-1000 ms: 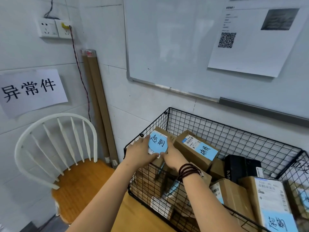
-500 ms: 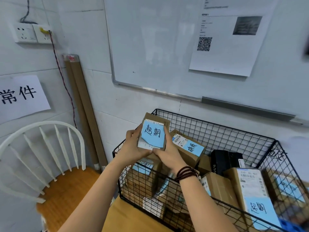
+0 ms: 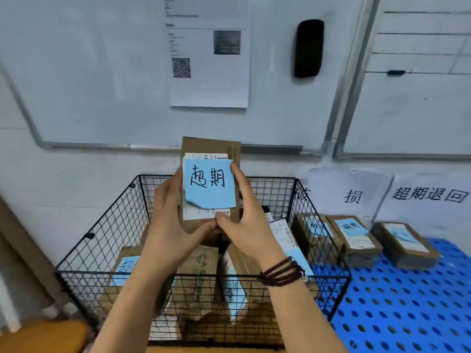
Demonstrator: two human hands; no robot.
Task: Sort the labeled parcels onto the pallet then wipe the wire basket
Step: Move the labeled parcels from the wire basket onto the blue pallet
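Observation:
A small cardboard parcel (image 3: pixel 211 146) with a blue handwritten label is held upright above the black wire basket (image 3: pixel 102 225). My left hand (image 3: pixel 169 220) grips its left side and bottom. My right hand (image 3: pixel 248 220) holds its right edge, thumb under the label. Several more labeled parcels (image 3: pixel 201 266) lie inside the basket. To the right lies the blue perforated pallet (image 3: pixel 407 301), with three labeled parcels (image 3: pixel 356 238) in a row at its back.
Whiteboards hang on the wall behind, with a printed sheet (image 3: pixel 209 72) and a black eraser (image 3: pixel 308 48). Two paper signs (image 3: pixel 430 194) are stuck on the wall above the pallet. A wooden chair seat (image 3: pixel 43 337) shows at the bottom left.
Both hands lifted the parcel out of the basket and raised it upright in front of me. The view swung right, bringing the blue pallet and its parcels into sight.

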